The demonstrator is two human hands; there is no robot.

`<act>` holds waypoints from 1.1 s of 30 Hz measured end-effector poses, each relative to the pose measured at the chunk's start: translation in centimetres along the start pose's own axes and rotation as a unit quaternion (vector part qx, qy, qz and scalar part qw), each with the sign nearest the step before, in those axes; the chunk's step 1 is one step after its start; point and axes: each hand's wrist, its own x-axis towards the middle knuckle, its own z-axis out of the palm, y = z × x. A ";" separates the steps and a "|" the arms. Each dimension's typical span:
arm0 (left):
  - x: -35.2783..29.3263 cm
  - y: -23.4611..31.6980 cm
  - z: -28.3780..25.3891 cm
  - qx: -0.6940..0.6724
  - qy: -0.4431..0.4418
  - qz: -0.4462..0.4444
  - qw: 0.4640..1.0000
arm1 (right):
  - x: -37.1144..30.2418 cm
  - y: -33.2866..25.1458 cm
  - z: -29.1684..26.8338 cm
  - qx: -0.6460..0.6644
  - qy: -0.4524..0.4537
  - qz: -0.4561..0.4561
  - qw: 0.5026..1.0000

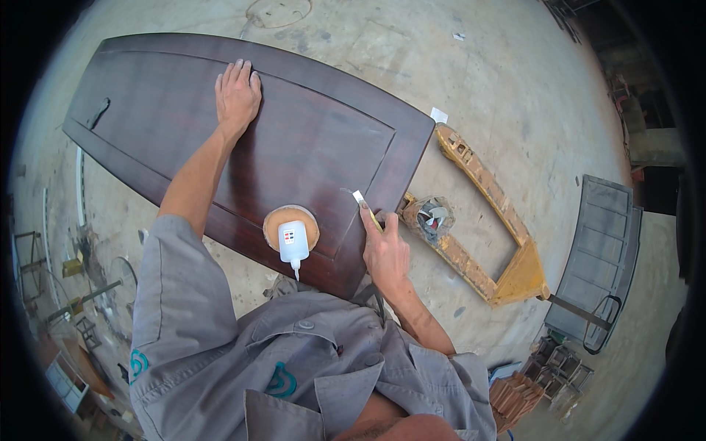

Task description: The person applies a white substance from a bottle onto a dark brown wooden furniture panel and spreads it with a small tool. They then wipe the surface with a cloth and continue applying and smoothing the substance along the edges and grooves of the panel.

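Observation:
A dark reddish-brown wooden door panel with a grooved border lies before me. My left hand rests flat near its far edge, fingers extended and holding nothing. My right hand is closed round a thin yellowish tool with a flat pale tip; its exact kind is unclear. That tip is at the panel's surface near the right end, beside a faint light mark. Between my arms, a white squeeze bottle with a nozzle lies on a round tan disc at the near edge.
A worn yellow pallet jack stands to the right, with a crumpled plastic bag of scraps on one fork. Beyond it leans a grey panel. Stacked brown pieces sit at lower right, and metal frames at far left.

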 end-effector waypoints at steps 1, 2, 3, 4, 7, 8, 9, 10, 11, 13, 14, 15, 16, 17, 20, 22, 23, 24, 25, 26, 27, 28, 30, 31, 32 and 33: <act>0.0 -0.1 0.1 0.002 0.001 -0.001 1.000 | -0.1 0.3 0.3 0.002 0.012 -0.010 1.000; 0.0 -0.1 0.1 0.004 0.002 -0.003 1.000 | -0.4 0.8 0.7 0.003 0.023 -0.020 1.000; 0.0 -0.2 0.2 0.005 0.004 -0.004 1.000 | -0.7 1.1 1.0 0.005 0.035 -0.030 0.999; -0.1 -0.2 0.3 0.006 0.005 -0.005 1.000 | -0.8 1.0 0.9 0.007 0.033 -0.028 0.999; 0.2 -0.3 0.4 0.008 0.011 0.004 1.000 | -0.7 0.6 0.6 0.008 0.023 -0.012 1.000; 0.3 -0.3 0.4 0.009 0.013 0.010 1.000 | -0.4 0.4 0.7 0.006 0.018 -0.001 1.000; 0.1 -0.2 0.5 0.010 0.015 0.010 1.000 | -0.3 0.1 0.7 0.004 0.013 0.011 1.000; 0.1 -0.3 0.6 0.014 0.015 0.011 1.000 | -0.4 -0.2 0.7 0.011 0.018 0.019 1.000; 0.0 -0.4 0.6 0.017 0.015 0.013 1.000 | -0.6 -0.5 0.7 0.018 0.024 0.028 0.999; 0.0 -0.5 0.6 0.015 -0.003 -0.003 1.000 | -1.2 -0.8 0.6 0.038 0.037 0.044 0.998; 0.0 -0.5 0.6 0.014 -0.012 -0.011 1.000 | -1.6 -0.9 0.5 0.053 0.044 0.052 0.996; 0.2 -0.5 0.6 0.013 -0.013 -0.011 1.000 | -1.9 -1.0 0.4 0.067 0.051 0.059 0.995; 0.3 -0.4 0.6 0.013 -0.015 -0.008 1.000 | -1.9 -1.2 0.4 0.066 0.051 0.063 0.995; 0.4 -0.4 0.5 0.012 -0.017 -0.006 1.000 | -1.7 -1.4 0.5 0.065 0.051 0.066 0.994; 0.2 -0.6 0.7 0.013 -0.020 -0.005 1.000 | -1.8 -1.4 1.1 0.064 0.057 0.067 0.994; 0.2 -0.6 0.8 0.013 -0.020 -0.007 1.000 | -1.8 -1.5 1.4 0.053 0.059 0.067 0.995; 0.2 -0.6 0.8 0.013 -0.020 -0.009 1.000 | -1.8 -1.6 1.4 0.043 0.059 0.069 0.995; 0.2 -0.5 0.9 0.014 -0.021 -0.007 1.000 | -1.7 -1.6 1.4 0.033 0.059 0.070 0.995; 0.2 -0.6 0.8 0.017 -0.021 -0.005 1.000 | -1.5 -1.5 1.5 0.028 0.062 0.062 0.996; 0.2 -0.6 0.8 0.019 -0.022 -0.003 1.000 | -1.3 -1.3 1.6 0.023 0.065 0.055 0.996; 0.1 -0.6 0.7 0.016 -0.019 -0.002 1.000 | -1.2 -1.2 1.7 0.018 0.067 0.047 0.996; 0.2 -0.6 0.7 0.012 -0.016 -0.002 1.000 | -1.4 -1.2 1.8 0.019 0.078 0.039 0.996; 0.4 -0.6 0.7 0.009 -0.011 0.000 1.000 | -1.8 -1.0 2.3 0.020 0.099 0.024 0.995; 0.3 -0.6 0.6 0.009 -0.011 0.001 1.000 | -1.8 -1.1 2.2 0.017 0.089 0.033 0.995; 0.2 -0.6 0.5 0.009 -0.011 0.003 1.000 | -1.7 -1.2 2.1 0.015 0.080 0.042 0.996; 0.2 -0.5 0.5 0.006 -0.009 0.004 1.000 | -1.7 -1.3 2.0 0.013 0.070 0.050 0.996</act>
